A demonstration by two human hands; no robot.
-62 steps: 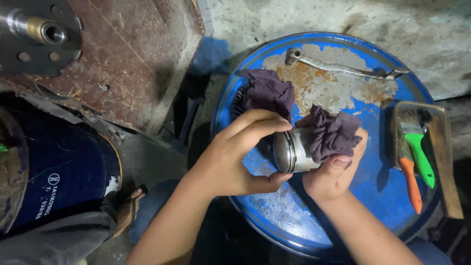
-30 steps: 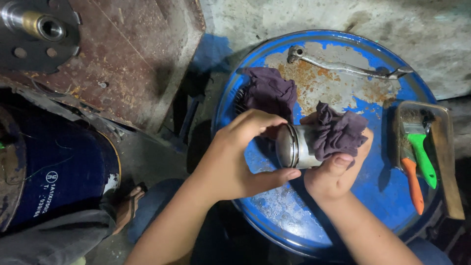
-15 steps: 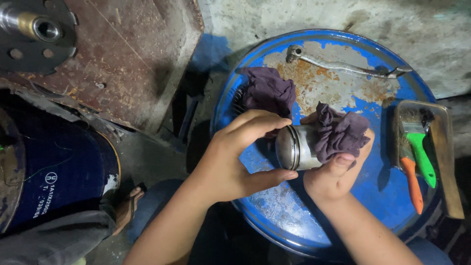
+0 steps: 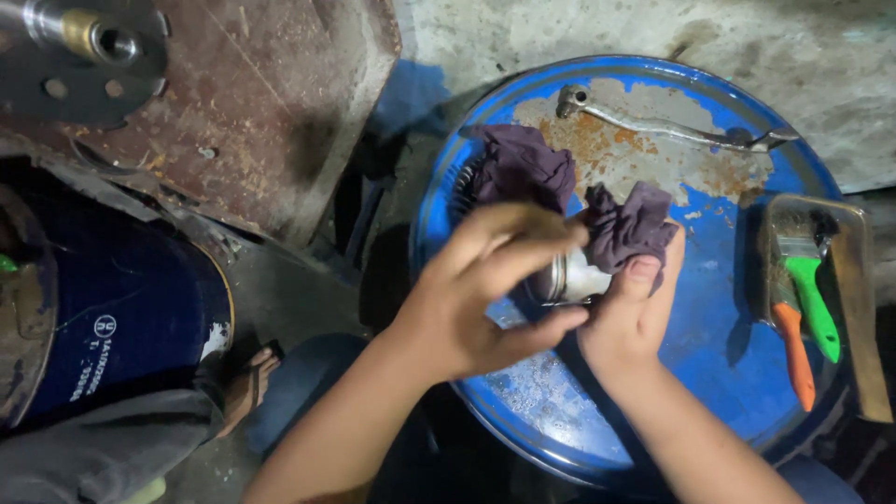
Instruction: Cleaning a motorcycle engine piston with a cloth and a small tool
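Short shiny metal cylinder [image 4: 571,277] lies with its long axis roughly left–right over the rusty blue drum top [image 4: 709,336], open end toward the left hand [image 4: 485,289]. Left hand's fingers curl around that end, thumb underneath. Right hand [image 4: 633,308] clamps the other end through a dark purple rag [image 4: 627,227] — thumb pressed on the cloth. Cylinder sits between both hands, mostly hidden.

two hands: left [image 4: 476,299], right [image 4: 630,313]. one metal cylinder [image 4: 569,277] between them. two purple rags: one [image 4: 518,168] on the drum, one [image 4: 630,224] in the right hand. two brushes, green-handled [image 4: 810,289] and orange-handled [image 4: 791,347]. one lever [image 4: 667,126]. one blue drum [image 4: 719,345]. one tray [image 4: 854,308].
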